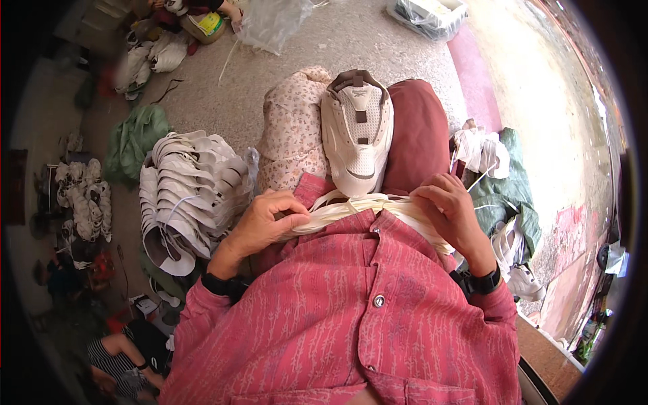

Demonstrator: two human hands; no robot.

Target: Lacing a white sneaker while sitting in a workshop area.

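A white shoe upper (358,138) with brown lining and empty-looking eyelets stands between my knees, its toe toward me. Across my lap lies a bundle of cream shoelaces (378,203). At the bundle's left end my left hand (273,217) is closed, thumb and fingers pinching laces. My right hand (451,208) is likewise closed at the right end, its fingertips on the laces just beside the toe. Neither hand touches the shoe upper. How many laces each hand grips is too fine to make out.
A stack of nested white shoe uppers (192,196) stands to my left, next to a green sack (137,138). More white uppers (480,150) lie on green cloth at my right. Ahead are a plastic-lined bin (428,19) and another person's hand (234,15).
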